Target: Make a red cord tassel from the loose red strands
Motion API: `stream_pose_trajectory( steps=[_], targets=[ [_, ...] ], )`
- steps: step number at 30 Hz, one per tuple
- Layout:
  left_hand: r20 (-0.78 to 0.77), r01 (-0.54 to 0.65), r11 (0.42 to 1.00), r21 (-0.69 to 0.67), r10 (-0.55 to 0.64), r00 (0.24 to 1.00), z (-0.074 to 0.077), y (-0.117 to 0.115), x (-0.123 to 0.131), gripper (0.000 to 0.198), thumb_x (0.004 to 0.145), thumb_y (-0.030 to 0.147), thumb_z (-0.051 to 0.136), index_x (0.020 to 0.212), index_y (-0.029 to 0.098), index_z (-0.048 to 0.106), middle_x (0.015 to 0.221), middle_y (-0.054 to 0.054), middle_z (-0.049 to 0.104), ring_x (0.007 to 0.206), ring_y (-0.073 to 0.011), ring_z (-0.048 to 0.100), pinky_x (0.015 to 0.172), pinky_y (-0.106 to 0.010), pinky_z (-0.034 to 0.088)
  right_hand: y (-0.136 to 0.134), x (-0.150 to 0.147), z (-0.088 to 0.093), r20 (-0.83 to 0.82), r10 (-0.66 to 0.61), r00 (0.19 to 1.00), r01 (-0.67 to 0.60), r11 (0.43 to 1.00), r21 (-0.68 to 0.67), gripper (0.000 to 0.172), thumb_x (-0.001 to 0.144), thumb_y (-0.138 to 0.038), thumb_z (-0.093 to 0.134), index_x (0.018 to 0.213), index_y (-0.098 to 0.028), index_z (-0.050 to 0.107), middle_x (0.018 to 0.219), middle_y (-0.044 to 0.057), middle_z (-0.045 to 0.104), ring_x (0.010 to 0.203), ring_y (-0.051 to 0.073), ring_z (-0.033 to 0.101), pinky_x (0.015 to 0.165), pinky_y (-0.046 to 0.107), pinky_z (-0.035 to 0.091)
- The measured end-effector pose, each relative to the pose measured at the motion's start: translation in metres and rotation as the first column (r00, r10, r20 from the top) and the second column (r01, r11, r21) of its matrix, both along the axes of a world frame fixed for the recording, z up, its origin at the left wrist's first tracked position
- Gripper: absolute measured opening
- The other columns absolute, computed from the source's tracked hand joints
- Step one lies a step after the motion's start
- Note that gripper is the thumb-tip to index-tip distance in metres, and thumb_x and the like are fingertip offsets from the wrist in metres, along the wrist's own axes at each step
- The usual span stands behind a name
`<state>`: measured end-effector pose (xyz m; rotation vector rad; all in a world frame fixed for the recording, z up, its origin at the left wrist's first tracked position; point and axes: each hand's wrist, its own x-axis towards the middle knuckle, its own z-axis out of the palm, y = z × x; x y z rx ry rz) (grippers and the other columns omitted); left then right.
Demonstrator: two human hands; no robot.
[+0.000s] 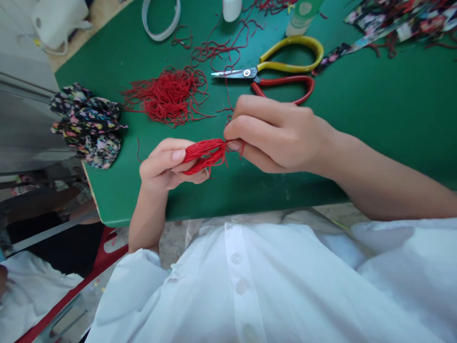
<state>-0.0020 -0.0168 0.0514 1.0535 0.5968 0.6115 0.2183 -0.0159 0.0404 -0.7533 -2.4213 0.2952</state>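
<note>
Yarn (205,148) could be splaying if pinches are slackening; left hand (160,166) and right hand (276,134) are gripping opposite ends.

We seem to be in a craft workshop: we hold a red thread bundle (205,146) over a green tabletop (378,124) with loose thread (171,96), scissors (248,73) and floral fabric scraps (369,19), and another person (39,286) shows at our left.

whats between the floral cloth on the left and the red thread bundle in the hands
In the head view, a short stray red thread, then the left hand holding the bundle.
</note>
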Motion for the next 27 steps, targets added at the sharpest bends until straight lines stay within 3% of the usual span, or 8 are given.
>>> stream_pose_trajectory(
  steps=[2,7,11,19,27],
  targets=[
    [-0.061,-0.024,1.000,-0.018,0.023,0.998,-0.001,-0.001,0.000,0.062,0.078,0.053,0.064,0.049,0.021,0.020,0.041,0.008,0.012,0.034,-0.0027,0.018,0.039,-0.022,0.025,0.000,-0.001,-0.001,-0.052,0.016,0.999,-0.019,0.999,-0.045,0.024,0.100,-0.017,0.030,0.092,-0.015,0.052,0.092,0.003,0.046,0.077,0.008,0.046,0.068,0.022,0.042],
    [0.072,0.052,0.996,-0.071,-0.047,0.996,-0.002,-0.001,0.001,0.057,0.083,0.043,0.059,0.049,0.019,0.021,0.043,0.008,0.012,0.035,-0.0018,0.015,0.041,-0.020,0.021,-0.001,-0.003,-0.002,-0.266,0.039,0.963,-0.083,0.984,-0.155,0.022,0.101,-0.018,0.029,0.083,-0.017,0.043,0.097,0.003,0.046,0.084,0.008,0.042,0.073,0.025,0.040],
    [0.082,0.062,0.992,-0.114,-0.053,0.995,-0.003,-0.001,0.002,0.055,0.082,0.043,0.060,0.049,0.018,0.025,0.043,0.008,0.013,0.036,-0.0013,0.014,0.042,-0.020,0.021,-0.001,-0.004,-0.001,-0.345,0.077,0.935,-0.206,0.912,-0.355,0.016,0.096,-0.009,0.034,0.083,-0.018,0.039,0.079,-0.005,0.044,0.069,0.003,0.038,0.065,0.019,0.034],
    [0.067,0.013,0.995,-0.103,-0.006,0.998,-0.003,-0.004,0.004,0.030,0.080,0.041,0.062,0.062,0.017,0.055,0.045,0.010,0.009,0.035,-0.0007,0.011,0.040,-0.019,0.023,-0.003,-0.005,0.005,-0.494,0.032,0.869,-0.317,0.802,-0.506,0.029,0.097,-0.011,0.038,0.068,-0.016,0.038,0.059,-0.009,0.030,0.053,0.001,0.025,0.055,0.017,0.023],
    [-0.028,-0.014,0.995,-0.095,0.012,1.000,-0.003,-0.004,0.004,0.042,0.078,0.047,0.065,0.056,0.017,0.046,0.044,0.009,0.012,0.035,-0.0008,0.015,0.040,-0.019,0.024,-0.006,-0.012,0.005,-0.636,-0.114,0.763,-0.412,0.673,-0.615,0.035,0.097,-0.011,0.044,0.062,-0.013,0.041,0.060,-0.008,0.028,0.055,-0.002,0.029,0.052,0.011,0.026]
  ],
)
